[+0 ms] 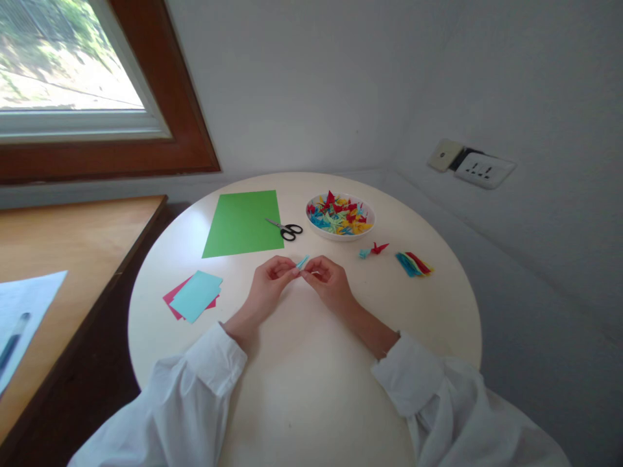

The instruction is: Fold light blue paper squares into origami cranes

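Observation:
Between my two hands, at the middle of the round table, is a small folded piece of light blue paper (302,263). My left hand (273,277) pinches its left side, and my right hand (327,279) pinches it from the right. The fingertips nearly meet and cover its lower part. Just beyond my hands lie black-handled scissors (291,231), partly over a green paper sheet (243,224). To the right of my right hand are a small light blue folded piece (364,253) and a red paper crane (378,248).
A white bowl (341,237) full of colourful paper cranes stands at the back of the white table (292,389). Folded coloured strips (413,264) lie at right, blue and pink paper pieces (197,296) at left. A wooden desk (97,240) adjoins on the left, below a window.

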Demonstrator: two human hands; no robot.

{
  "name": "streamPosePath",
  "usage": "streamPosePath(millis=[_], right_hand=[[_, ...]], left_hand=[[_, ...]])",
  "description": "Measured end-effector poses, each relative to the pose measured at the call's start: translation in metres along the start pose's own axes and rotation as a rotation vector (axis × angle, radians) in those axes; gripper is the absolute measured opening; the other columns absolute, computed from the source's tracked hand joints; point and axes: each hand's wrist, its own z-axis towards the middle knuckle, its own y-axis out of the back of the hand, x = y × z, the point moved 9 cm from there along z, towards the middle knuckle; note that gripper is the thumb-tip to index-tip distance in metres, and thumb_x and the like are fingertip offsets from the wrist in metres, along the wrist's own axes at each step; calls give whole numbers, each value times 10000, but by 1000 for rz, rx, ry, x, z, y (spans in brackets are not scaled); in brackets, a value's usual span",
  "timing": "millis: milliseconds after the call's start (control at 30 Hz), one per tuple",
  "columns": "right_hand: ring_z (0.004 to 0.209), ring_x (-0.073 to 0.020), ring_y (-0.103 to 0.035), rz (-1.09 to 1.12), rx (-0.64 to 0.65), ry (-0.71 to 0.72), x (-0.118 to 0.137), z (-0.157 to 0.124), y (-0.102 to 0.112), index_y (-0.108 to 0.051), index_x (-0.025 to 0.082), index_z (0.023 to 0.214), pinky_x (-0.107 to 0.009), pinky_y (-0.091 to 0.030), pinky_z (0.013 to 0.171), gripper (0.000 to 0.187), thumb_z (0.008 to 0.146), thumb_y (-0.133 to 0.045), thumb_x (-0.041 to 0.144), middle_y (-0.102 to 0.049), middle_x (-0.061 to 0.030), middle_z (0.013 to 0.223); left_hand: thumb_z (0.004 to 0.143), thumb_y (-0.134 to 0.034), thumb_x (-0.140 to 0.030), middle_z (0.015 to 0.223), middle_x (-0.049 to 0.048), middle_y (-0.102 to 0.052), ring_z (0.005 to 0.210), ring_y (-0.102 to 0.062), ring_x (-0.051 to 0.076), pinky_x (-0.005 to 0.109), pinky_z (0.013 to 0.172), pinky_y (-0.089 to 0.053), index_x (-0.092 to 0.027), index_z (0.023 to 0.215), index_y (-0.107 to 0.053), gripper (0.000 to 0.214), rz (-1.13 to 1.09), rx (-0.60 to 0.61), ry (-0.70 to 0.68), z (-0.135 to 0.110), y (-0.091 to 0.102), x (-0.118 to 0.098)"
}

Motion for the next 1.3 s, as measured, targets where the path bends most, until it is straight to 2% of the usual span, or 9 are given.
streamPosePath(millis=[400,700,1100,1300], right_hand=[[673,-135,-561,-143,-32,184,17,-5,2,-567,186,699,-262,-477,622,39,703,-594,214,-571,-10,711],[676,-146,-574,-185,-33,191,15,-6,2,-596,180,712,-277,-484,654,77,723,-604,256,-609,-24,707],[622,-137,-572,-263,-112,197,20,-7,7,-585,176,696,-257,-492,570,94,676,-638,251,-604,-25,690],[626,-133,-571,-248,-71,210,20,-6,3,-588,180,705,-262,-498,598,53,687,-614,222,-607,-22,701]], left_hand=[[649,-672,-288,673,13,-624,636,-533,110,226,624,-407,-135,685,-637,161,103,12,-6,-3,-2,-5],[677,-637,-288,668,34,-649,608,-538,119,224,584,-405,-127,686,-657,162,255,-14,-86,-3,1,-12],[728,-570,-292,773,58,-701,679,-591,151,233,618,-441,-132,768,-679,198,362,17,-104,-7,-6,-17],[728,-570,-283,710,52,-680,633,-577,137,226,587,-433,-128,722,-660,180,398,-13,-129,-6,-3,-16]])
